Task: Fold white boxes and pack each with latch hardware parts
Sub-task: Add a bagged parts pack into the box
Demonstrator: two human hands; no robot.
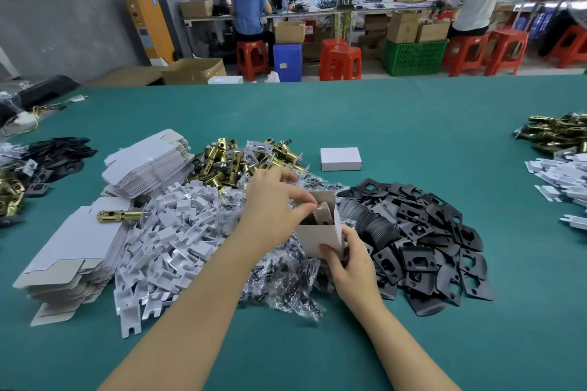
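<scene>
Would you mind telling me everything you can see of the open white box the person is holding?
The open white box is a small carton of thin white card, grey-brown on the inside. It stands roughly upright, tilted slightly, above the clear bags of dark screws and beside the black plates. Its top is open, with a flap raised at the far side. The right hand grips its lower near corner, while the left hand pinches a pale card piece at the opening. Dark contents show inside, too unclear to identify.
</scene>
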